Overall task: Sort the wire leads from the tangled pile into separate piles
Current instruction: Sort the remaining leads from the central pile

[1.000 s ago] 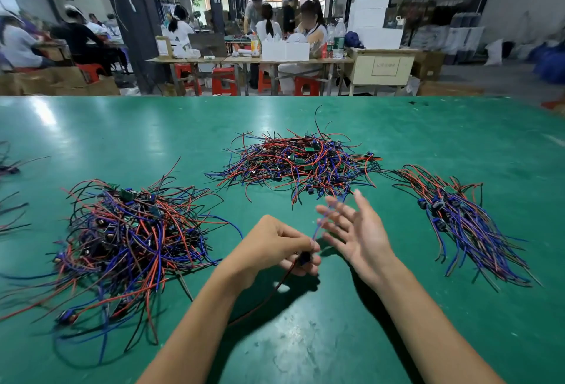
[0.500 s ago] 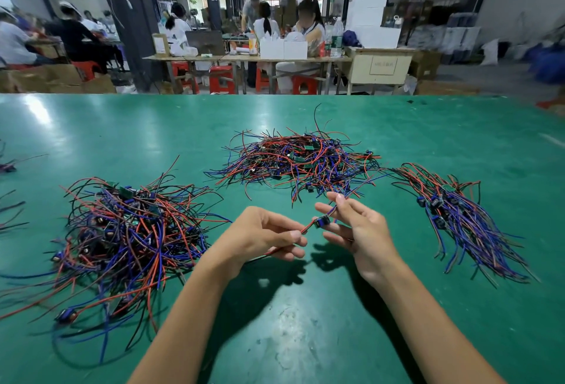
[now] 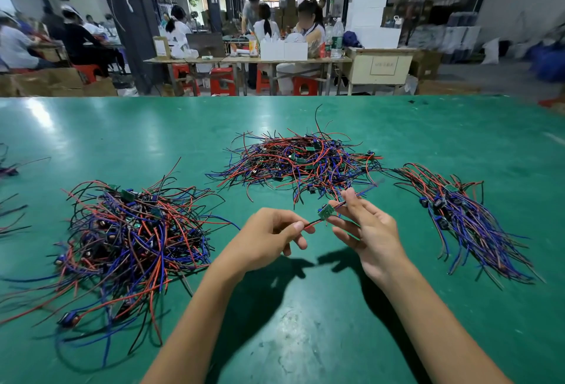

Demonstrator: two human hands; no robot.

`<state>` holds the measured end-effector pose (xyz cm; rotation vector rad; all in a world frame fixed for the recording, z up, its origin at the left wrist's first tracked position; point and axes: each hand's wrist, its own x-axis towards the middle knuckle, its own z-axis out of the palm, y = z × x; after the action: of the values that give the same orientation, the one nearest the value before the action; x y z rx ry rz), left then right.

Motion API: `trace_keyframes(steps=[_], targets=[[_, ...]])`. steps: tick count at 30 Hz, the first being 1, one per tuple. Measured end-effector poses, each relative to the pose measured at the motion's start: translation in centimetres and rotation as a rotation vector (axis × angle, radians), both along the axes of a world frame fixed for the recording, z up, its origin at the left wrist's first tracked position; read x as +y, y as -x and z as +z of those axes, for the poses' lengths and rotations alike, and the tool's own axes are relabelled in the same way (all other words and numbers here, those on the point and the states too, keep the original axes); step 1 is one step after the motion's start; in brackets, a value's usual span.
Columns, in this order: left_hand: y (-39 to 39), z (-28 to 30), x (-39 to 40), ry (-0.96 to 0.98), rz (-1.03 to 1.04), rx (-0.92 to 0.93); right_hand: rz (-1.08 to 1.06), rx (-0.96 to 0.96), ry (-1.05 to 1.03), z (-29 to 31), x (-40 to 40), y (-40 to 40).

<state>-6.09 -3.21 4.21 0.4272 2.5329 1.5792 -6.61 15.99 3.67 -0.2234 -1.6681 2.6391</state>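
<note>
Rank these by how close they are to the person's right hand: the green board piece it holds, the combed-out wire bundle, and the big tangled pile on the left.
From the right hand, in the head view:
1. Small green board: touching its fingertips, just left of it.
2. Combed-out wire bundle: on the table to its right.
3. Big tangled pile: far left, beyond the left hand.

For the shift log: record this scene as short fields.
surface: green table
left hand: pinches the red wire end of the lead
right hand: pinches the far wires of the same lead
lead: small green board, held above the table
piles: tangled left pile; middle pile; combed right pile
</note>
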Motion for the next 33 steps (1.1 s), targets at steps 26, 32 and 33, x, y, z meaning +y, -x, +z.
trace_keyframes(steps=[26, 32, 33], targets=[[0.5, -0.8, -0.6, 0.037, 0.268, 0.103, -0.248, 0.087, 0.115, 5.6, 5.5, 4.3], [0.3, -0.7, -0.8, 0.136, 0.249, 0.074, -0.565, -0.024, 0.204, 7.4, 12.5, 6.4], [0.3, -0.7, -0.8, 0.165, 0.24, 0.078, -0.544, -0.102, 0.231, 6.6, 13.2, 6.2]])
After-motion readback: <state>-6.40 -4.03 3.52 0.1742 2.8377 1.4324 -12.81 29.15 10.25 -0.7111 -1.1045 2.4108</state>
